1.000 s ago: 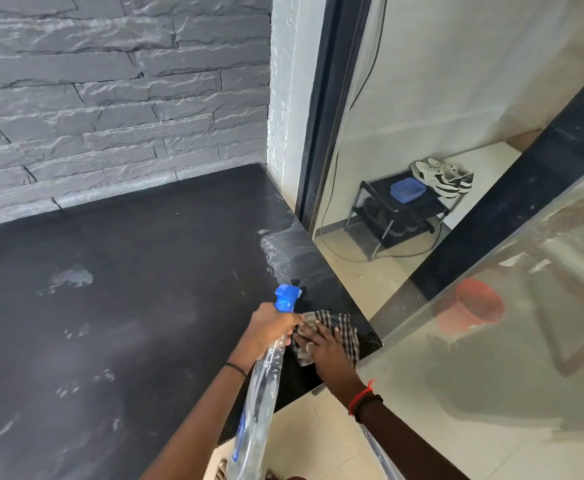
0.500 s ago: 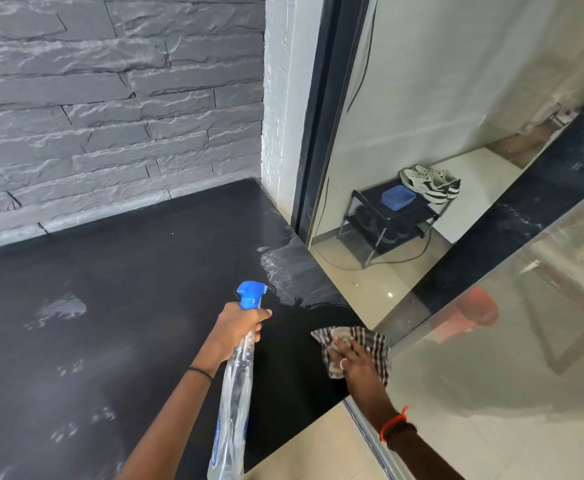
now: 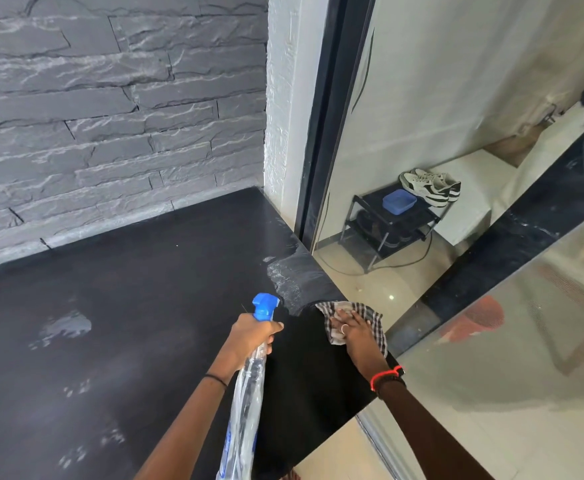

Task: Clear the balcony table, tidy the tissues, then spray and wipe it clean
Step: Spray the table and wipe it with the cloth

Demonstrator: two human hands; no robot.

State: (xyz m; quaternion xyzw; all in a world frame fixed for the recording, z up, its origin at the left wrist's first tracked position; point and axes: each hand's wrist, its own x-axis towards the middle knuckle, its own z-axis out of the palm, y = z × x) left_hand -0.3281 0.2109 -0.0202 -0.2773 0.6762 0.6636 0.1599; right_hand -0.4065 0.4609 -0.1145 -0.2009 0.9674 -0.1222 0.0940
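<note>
Cloth (image 3: 374, 317) lies flat beneath the right grip (image 3: 353, 330), beside spray bottle (image 3: 249, 393).

Arms of the person, lower centre of the frame. Left forearm (image 3: 193, 410), lower centre: bare as far as the bottom edge. A thin black band (image 3: 215, 378) circles its wrist, just below the left hand (image 3: 254, 336). Right forearm (image 3: 432, 431), lower right of centre: likewise bare. Its wrist carries a red thread bracelet (image 3: 384, 374), touching a darker band (image 3: 392, 383) beside it. Right hand (image 3: 354, 329): one finger bears a pale metal ring (image 3: 344, 328); which finger cannot be told.
</note>
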